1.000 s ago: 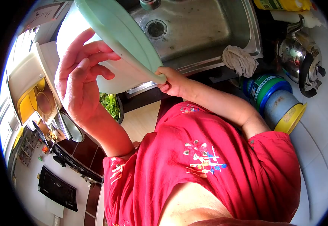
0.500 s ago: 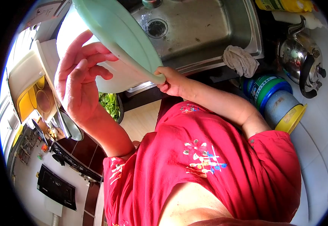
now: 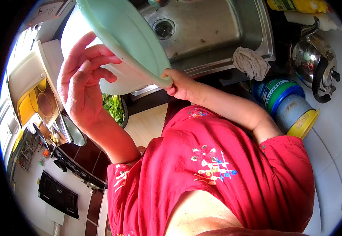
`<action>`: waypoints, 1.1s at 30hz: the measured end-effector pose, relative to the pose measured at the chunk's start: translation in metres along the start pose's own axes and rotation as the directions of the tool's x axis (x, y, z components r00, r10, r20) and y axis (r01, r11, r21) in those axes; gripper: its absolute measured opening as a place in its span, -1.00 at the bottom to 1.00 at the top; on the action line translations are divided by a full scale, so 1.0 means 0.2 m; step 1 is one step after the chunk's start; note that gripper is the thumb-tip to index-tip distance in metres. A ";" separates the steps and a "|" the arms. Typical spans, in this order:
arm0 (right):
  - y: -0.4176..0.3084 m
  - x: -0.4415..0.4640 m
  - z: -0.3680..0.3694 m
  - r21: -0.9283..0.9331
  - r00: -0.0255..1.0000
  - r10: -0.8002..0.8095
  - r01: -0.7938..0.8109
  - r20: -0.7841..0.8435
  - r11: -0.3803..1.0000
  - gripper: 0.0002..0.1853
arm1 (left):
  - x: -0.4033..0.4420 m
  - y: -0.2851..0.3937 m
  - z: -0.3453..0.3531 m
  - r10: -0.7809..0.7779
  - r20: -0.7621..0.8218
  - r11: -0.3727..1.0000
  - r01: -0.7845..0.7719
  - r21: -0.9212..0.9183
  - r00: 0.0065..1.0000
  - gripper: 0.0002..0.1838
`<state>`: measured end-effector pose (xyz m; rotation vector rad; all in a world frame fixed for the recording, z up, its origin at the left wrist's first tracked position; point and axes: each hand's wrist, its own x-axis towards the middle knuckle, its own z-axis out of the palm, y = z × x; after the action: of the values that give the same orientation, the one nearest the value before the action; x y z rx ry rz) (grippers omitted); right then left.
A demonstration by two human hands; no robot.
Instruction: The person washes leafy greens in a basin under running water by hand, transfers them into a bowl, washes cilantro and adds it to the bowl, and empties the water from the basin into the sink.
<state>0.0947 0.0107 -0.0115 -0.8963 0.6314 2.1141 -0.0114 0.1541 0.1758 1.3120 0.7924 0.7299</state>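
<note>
A pale green plastic basin (image 3: 139,47) is tilted on its side at the left edge of the sink. My right hand (image 3: 177,84) pinches its rim at the lower right end. My left hand (image 3: 82,80) is raised in front of the basin's outer wall, fingers loosely bent and apart, with nothing visible in them. I cannot tell whether its fingertips touch the basin. Behind the basin is the stainless steel sink (image 3: 206,37) with its round drain (image 3: 164,28).
A crumpled cloth (image 3: 251,63) lies on the sink's near right corner. Farther right are a metal kettle (image 3: 314,59), a blue-green tub (image 3: 279,94) and a yellow-rimmed container (image 3: 304,124). Leafy greens (image 3: 114,109) sit below the basin; a rack with utensils (image 3: 41,98) is at left.
The basin has shifted very slightly, its lower edge rising a little. White splashes beside the drain have faded. Both hands stay nearly in place.
</note>
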 end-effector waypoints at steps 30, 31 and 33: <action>-0.18 -0.05 -0.19 -0.107 0.951 -0.158 0.134 -0.266 0.985 -0.87 | -0.09 -0.12 0.05 -0.119 -0.096 0.979 0.101 -0.175 0.988 -0.59; -0.18 -0.06 -0.18 -0.106 0.950 -0.161 0.137 -0.268 0.985 -0.87 | -0.09 -0.12 0.05 -0.125 -0.104 0.980 0.107 -0.171 0.987 -0.59; -0.19 -0.07 -0.17 -0.112 0.949 -0.164 0.138 -0.270 0.984 -0.88 | -0.10 -0.12 0.06 -0.138 -0.122 0.980 0.118 -0.161 0.983 -0.59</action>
<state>0.1451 0.0039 -0.0282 -1.2687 0.5886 1.9079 -0.0121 0.1293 0.1540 1.0725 0.9016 0.7652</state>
